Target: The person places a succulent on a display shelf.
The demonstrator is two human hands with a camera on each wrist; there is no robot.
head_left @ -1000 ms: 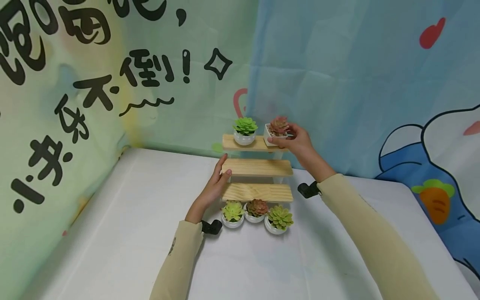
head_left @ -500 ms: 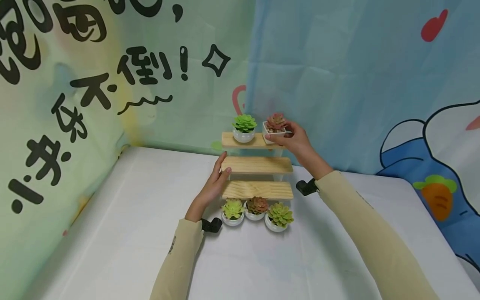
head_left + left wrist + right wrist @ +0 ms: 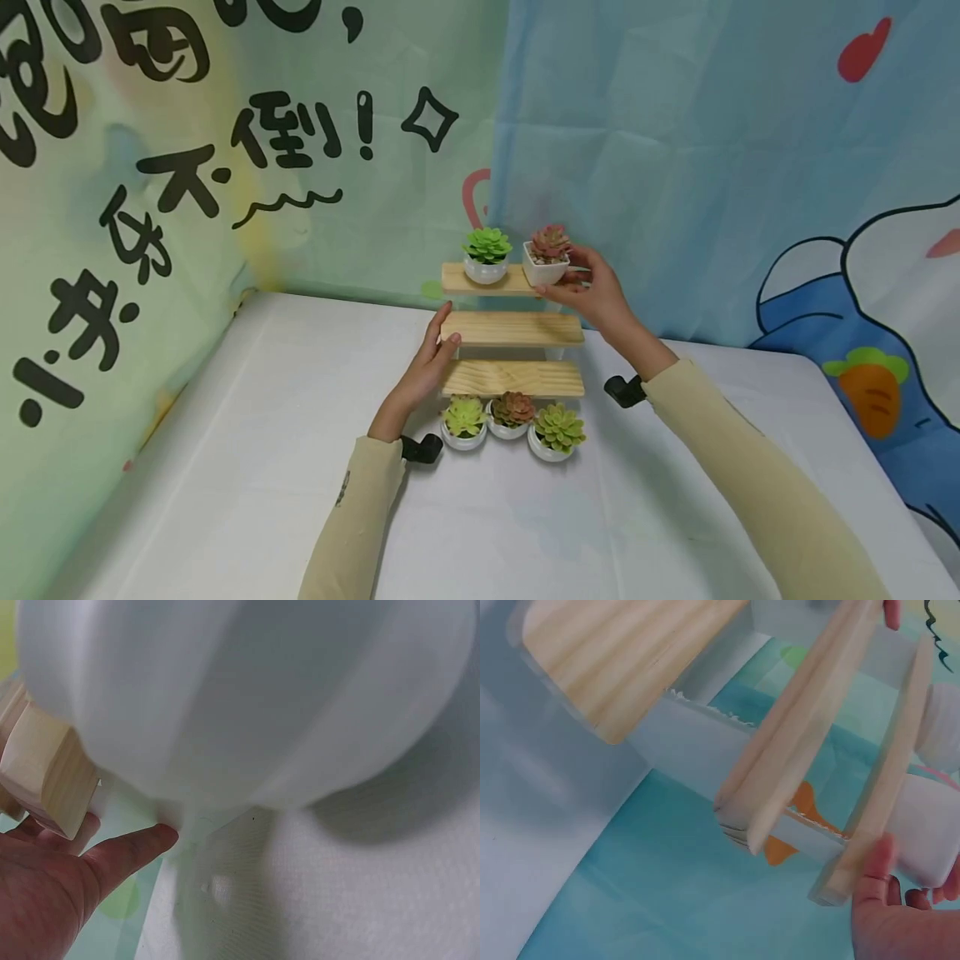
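Note:
In the head view a tiered stand with pale wooden planks [image 3: 517, 329] on see-through supports stands on the table. My left hand [image 3: 423, 367] rests against the left end of the middle plank, thumb and fingers extended. On the top plank, at its right, sits a square white pot with a reddish succulent [image 3: 548, 254]. Beside it is my right hand [image 3: 596, 292]: its fingers are behind and beside the pot, while the thumb [image 3: 877, 859] touches the plank's edge in the right wrist view. Left of that pot stands a round white pot with a green succulent [image 3: 487, 254].
In front of the lowest plank stand a yellow-green succulent [image 3: 464, 421], a reddish-brown succulent [image 3: 512, 412] and another green succulent [image 3: 556, 433], all in round white pots. A white cloth covers the table [image 3: 247, 467]. Printed curtains [image 3: 660, 167] hang behind it.
The right thumb has moved off the square pot's front down to the plank's edge, uncovering the pot. The square pot and my left hand keep their places on the stand.

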